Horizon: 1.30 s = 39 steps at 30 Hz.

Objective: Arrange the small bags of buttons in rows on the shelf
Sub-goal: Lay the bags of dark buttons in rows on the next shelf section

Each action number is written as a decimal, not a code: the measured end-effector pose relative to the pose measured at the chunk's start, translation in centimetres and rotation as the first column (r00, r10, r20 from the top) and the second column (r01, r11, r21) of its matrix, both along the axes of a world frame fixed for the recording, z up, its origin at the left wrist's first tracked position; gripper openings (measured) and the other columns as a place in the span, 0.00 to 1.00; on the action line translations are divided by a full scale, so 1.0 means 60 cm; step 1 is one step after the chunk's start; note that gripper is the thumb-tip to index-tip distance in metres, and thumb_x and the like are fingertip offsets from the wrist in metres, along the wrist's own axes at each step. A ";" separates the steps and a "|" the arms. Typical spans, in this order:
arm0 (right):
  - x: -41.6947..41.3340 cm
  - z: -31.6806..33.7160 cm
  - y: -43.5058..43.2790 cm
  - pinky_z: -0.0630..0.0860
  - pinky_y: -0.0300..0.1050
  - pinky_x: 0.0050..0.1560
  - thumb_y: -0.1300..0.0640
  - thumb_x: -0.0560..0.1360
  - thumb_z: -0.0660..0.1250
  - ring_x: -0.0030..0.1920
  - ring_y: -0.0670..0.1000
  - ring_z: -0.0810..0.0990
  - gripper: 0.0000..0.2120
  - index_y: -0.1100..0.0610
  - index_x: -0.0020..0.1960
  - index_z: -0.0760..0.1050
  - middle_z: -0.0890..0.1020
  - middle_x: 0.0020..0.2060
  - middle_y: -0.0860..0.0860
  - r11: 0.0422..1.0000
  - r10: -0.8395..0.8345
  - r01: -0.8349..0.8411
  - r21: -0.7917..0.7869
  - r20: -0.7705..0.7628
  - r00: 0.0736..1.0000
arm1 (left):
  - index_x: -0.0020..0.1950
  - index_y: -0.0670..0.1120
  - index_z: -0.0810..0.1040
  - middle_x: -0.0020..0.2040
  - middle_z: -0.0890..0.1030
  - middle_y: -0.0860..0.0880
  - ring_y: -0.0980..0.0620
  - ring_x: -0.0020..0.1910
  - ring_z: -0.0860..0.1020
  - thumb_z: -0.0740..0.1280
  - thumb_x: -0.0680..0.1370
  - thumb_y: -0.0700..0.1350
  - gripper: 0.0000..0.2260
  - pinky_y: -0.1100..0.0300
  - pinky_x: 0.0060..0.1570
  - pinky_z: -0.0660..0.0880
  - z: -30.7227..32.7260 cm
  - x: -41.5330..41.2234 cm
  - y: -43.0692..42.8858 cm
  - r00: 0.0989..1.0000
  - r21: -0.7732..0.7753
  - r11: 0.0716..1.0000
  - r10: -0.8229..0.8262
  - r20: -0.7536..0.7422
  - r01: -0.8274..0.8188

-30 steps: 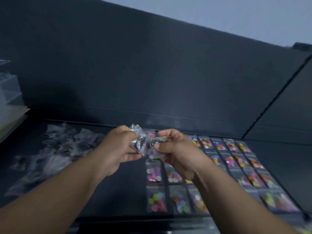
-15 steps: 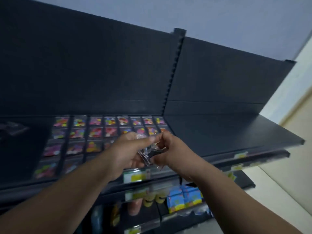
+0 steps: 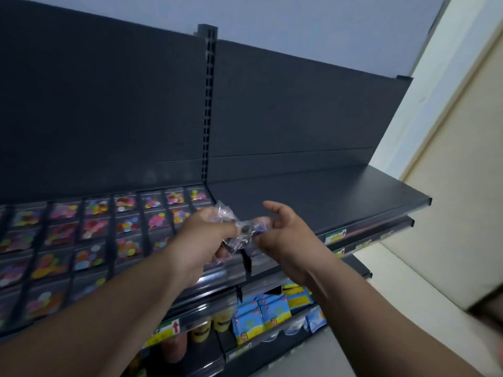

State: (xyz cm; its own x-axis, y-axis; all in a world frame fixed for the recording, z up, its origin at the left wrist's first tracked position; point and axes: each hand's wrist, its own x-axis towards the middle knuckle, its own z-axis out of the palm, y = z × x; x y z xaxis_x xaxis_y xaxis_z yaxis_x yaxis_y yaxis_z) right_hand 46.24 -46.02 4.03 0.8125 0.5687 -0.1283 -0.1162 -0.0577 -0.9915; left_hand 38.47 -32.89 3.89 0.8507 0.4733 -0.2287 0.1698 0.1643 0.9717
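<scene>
My left hand [image 3: 202, 240] grips a small bunch of clear bags of dark buttons [image 3: 235, 231] above the front edge of the dark shelf [image 3: 340, 197]. My right hand [image 3: 283, 235] pinches one of those bags at its right end with thumb and fingers, index finger stretched out. Several rows of small bags with colourful buttons [image 3: 95, 229] lie flat on the left shelf section, side by side. The right shelf section is bare.
A slotted upright post [image 3: 208, 104] divides the two dark back panels. Lower shelves hold blue and yellow packets [image 3: 261, 314] and jars [image 3: 201, 330], with price tags [image 3: 163, 331] on the rails. A cream wall [image 3: 449, 159] stands to the right.
The view has swung right, off the loose bag pile and onto the bare right shelf section. Both hands stay together on the bags; my right index finger has now stretched out.
</scene>
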 end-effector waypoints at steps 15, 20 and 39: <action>0.180 -0.021 0.079 0.75 0.41 0.35 0.63 0.77 0.64 0.32 0.49 0.78 0.05 0.57 0.43 0.73 0.81 0.32 0.52 0.996 -0.022 0.051 0.079 -0.335 0.942 | 0.49 0.48 0.76 0.40 0.78 0.48 0.53 0.35 0.73 0.67 0.73 0.36 0.08 0.61 0.33 0.68 -0.008 0.172 0.039 0.991 0.090 0.988 0.116 0.072 -0.122; 0.300 -0.036 0.099 0.76 0.44 0.35 0.67 0.77 0.62 0.33 0.51 0.80 0.04 0.60 0.49 0.72 0.81 0.36 0.56 0.993 0.076 -0.094 -0.077 -0.212 0.974 | 0.49 0.48 0.77 0.48 0.82 0.45 0.49 0.43 0.78 0.67 0.74 0.38 0.07 0.58 0.37 0.72 -0.039 0.240 0.070 0.987 0.037 0.987 0.159 -0.011 -0.158; 0.539 -0.128 0.205 0.71 0.44 0.59 0.56 0.75 0.65 0.60 0.56 0.75 0.21 0.54 0.67 0.68 0.72 0.62 0.55 0.700 0.590 -0.066 -0.711 0.524 0.614 | 0.43 0.46 0.74 0.39 0.78 0.46 0.50 0.38 0.75 0.64 0.76 0.40 0.03 0.61 0.30 0.70 -0.100 0.364 0.056 0.819 -0.057 0.827 0.541 -0.192 -0.560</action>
State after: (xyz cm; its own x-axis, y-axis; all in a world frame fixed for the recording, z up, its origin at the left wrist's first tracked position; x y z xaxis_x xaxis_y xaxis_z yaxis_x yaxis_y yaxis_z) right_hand 78.60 -33.74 -3.67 0.5624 0.8260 -0.0386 0.7120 -0.5075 -0.4854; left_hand 60.33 -29.56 -2.09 0.4024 0.8163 -0.4144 0.1710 0.3777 0.9100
